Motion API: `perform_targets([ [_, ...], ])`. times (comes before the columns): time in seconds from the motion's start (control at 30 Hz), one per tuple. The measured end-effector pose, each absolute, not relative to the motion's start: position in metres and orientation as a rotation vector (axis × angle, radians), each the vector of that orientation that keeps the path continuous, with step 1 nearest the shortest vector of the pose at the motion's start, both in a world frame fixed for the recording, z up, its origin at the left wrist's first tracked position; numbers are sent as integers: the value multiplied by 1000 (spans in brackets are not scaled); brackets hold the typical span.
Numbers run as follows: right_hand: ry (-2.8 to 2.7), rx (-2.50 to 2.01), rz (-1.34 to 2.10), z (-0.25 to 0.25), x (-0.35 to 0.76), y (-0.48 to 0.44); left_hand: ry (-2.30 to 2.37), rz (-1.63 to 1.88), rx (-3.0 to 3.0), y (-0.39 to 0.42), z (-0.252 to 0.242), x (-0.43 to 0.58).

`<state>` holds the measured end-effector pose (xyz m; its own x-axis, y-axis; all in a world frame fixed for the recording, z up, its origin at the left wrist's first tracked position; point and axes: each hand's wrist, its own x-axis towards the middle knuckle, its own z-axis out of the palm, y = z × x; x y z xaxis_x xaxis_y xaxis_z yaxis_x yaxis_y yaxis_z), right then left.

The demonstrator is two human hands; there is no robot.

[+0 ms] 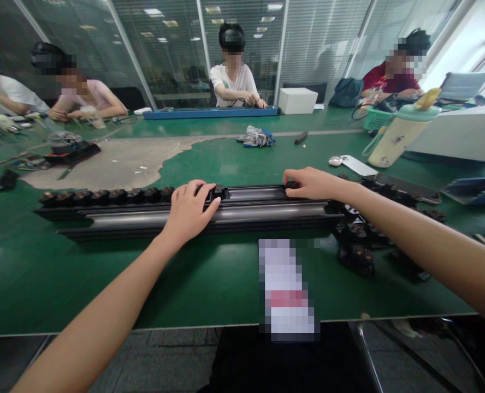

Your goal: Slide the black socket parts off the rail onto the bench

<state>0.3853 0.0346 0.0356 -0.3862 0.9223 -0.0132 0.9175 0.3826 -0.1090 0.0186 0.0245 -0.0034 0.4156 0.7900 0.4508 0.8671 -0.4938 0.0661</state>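
A long black rail (250, 210) with a shiny metal bar lies across the green table (210, 284) in front of me. A row of several small dark parts (103, 195) sits in its far channel on the left half. My left hand (191, 210) rests on the rail's middle, fingers curled over the last dark part (218, 191) in the row. Further right, my right hand (310, 183) pinches another small dark part (292, 185) at the channel. Between the two hands the channel is bare.
Loose dark parts (361, 248) lie piled right of the rail. A blurred card (287, 286) lies near the front edge. A bottle (402, 134), a mouse (336, 161) and a white box (297, 101) stand beyond. Three people work at the far side.
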Motion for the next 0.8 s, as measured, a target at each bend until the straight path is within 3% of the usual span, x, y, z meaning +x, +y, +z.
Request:
perform_targets([
  [0.27,-2434,-1795,272,33,455,25,-1487,-671,-2496,24,-4,18],
  [0.8,-2250,-2086,184,18,580,-2,-1490,-643,-2480,22,-4,19],
])
